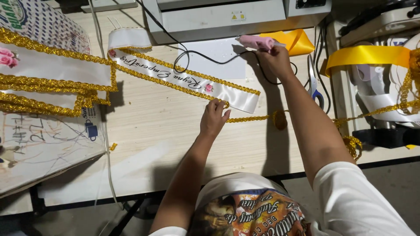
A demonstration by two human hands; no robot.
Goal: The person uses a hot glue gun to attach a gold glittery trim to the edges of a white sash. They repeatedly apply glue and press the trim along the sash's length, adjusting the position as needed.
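Nearest the camera, the person's printed shirt fills the lower edge, and both bare arms reach out over the pale wooden counter point(175, 144). The left hand point(213, 117) lies with its fingers pressed down on the lower edge of a white satin sash point(183, 76), right where the gold braid trim point(251, 118) meets the sash's near end; the loose braid runs on to the right across the counter toward a small gold coil point(280, 119). The sash lies slantwise from upper left to the middle, edged in gold on both sides, with a small pink rose near its end. Farther out, the right hand point(275, 59) is closed around a pink glue gun point(256, 42), whose black cord point(197, 54) loops over a white sheet. Beside it lie blue-handled scissors point(316, 89) and yellow ribbon point(297, 41). At far left lie more gold-trimmed sashes point(48, 74); a grey machine point(218, 17) stands at the back.
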